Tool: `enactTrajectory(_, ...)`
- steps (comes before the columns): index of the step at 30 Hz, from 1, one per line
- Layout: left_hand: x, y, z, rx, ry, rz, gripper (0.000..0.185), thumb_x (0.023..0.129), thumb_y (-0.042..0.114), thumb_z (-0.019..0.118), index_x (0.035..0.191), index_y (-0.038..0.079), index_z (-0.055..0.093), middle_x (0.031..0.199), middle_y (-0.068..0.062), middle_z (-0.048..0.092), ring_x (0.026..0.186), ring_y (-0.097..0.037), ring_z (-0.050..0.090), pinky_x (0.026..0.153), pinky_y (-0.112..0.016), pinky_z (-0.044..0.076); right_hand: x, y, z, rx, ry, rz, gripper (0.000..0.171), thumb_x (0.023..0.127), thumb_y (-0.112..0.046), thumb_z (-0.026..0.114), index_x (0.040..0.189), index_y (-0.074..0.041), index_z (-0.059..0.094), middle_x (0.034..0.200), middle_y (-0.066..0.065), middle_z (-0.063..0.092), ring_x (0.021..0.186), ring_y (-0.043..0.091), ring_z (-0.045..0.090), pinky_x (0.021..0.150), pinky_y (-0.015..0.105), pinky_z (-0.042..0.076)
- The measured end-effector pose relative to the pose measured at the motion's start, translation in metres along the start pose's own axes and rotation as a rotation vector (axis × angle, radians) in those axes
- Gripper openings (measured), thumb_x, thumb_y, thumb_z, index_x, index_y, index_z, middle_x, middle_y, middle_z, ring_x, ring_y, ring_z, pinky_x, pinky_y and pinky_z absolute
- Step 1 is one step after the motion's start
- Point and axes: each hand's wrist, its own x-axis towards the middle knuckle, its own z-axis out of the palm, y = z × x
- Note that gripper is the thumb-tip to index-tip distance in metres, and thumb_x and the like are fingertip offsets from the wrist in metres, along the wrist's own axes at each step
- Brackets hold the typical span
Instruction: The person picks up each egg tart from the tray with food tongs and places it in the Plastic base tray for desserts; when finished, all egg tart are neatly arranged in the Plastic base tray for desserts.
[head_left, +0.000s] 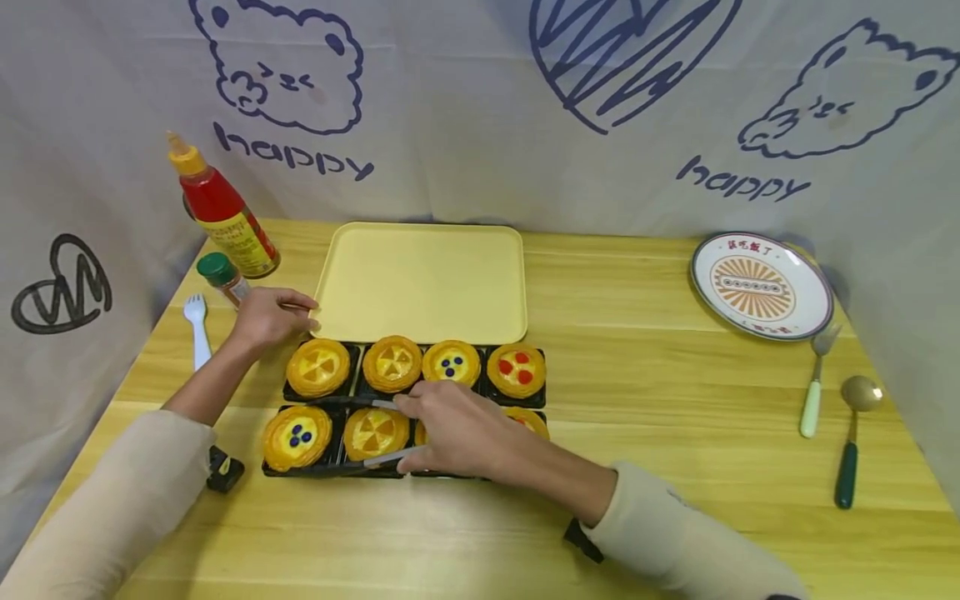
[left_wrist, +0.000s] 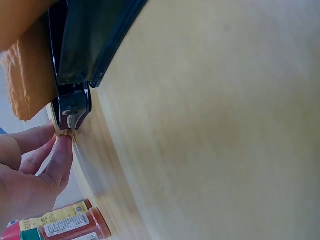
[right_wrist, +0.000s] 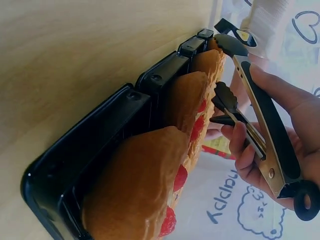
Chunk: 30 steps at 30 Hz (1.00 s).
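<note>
With finger and thumb, my left hand (head_left: 268, 317) pinches the left front corner of a pale yellow tray (head_left: 420, 283); the left wrist view shows those fingertips (left_wrist: 62, 147) at its thin edge. My right hand (head_left: 461, 429) grips a pair of tongs (right_wrist: 272, 125) with dark handles and black tips. The tongs' arms are spread, reaching left over the front row of egg tarts. Two rows of egg tarts (head_left: 318, 367) sit in black plastic trays (head_left: 291, 397) in front of the yellow tray, topped with blue dots, red pieces or yellow wedges. My right hand hides part of the front row.
At back left stand a red sauce bottle (head_left: 228, 221) and a green-capped spice jar (head_left: 222, 277), with a pale blue fork (head_left: 198, 329) nearby. On the right lie a patterned plate (head_left: 761, 287), a green-handled fork (head_left: 813, 392) and a spoon (head_left: 850, 450). White cloth walls (head_left: 450, 125) enclose the table.
</note>
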Motion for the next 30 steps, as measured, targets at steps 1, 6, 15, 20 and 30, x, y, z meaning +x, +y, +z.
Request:
enactTrajectory(1,0.000,0.000,0.000,0.001,0.001,0.002,0.031,0.082,0.011,0.072,0.107,-0.006,0.068,0.102,-0.027,0.068,0.067,0.000,0.056,0.060,-0.018,0.048,0.000,0.000,0.000,-0.007,0.004,0.001,0.072,0.076,-0.048,0.075,0.133,-0.009,0.055,0.120,0.005,0.063,0.099,0.014,0.062,0.081,0.022,0.053)
enactTrajectory(6,0.001,0.001,0.001,0.008,0.008,0.011,0.030,0.081,0.010,0.072,0.107,-0.006,0.068,0.103,-0.028,0.067,0.067,0.001,0.056,0.060,-0.017,0.047,-0.001,0.002,-0.001,-0.016,0.009,0.004,0.073,0.076,-0.049,0.075,0.134,-0.009,0.055,0.121,0.005,0.063,0.102,0.015,0.062,0.083,0.023,0.053)
enactTrajectory(15,0.000,0.001,0.001,0.004,0.006,0.000,0.032,0.082,0.012,0.072,0.108,-0.005,0.068,0.105,-0.028,0.067,0.068,0.001,0.056,0.061,-0.017,0.047,-0.038,0.020,-0.017,0.118,0.026,0.042,0.077,0.075,-0.048,0.076,0.137,-0.008,0.052,0.130,0.009,0.059,0.106,0.018,0.061,0.088,0.027,0.052)
enactTrajectory(20,0.000,0.002,0.001,0.017,0.003,0.003,0.032,0.083,0.013,0.072,0.109,-0.005,0.068,0.105,-0.027,0.067,0.069,0.000,0.056,0.061,-0.017,0.047,-0.075,0.047,-0.021,0.193,0.086,0.146,0.083,0.073,-0.051,0.076,0.138,-0.007,0.050,0.115,0.008,0.064,0.084,0.013,0.056,0.076,0.028,0.051)
enactTrajectory(30,-0.001,0.002,0.000,0.029,-0.002,0.010,0.031,0.083,0.014,0.072,0.107,-0.006,0.068,0.101,-0.025,0.069,0.067,-0.001,0.056,0.060,-0.018,0.047,-0.141,0.105,-0.004,0.222,0.350,0.352,0.085,0.068,-0.058,0.077,0.134,-0.009,0.054,0.074,-0.004,0.054,0.063,0.007,0.042,0.053,0.021,0.037)
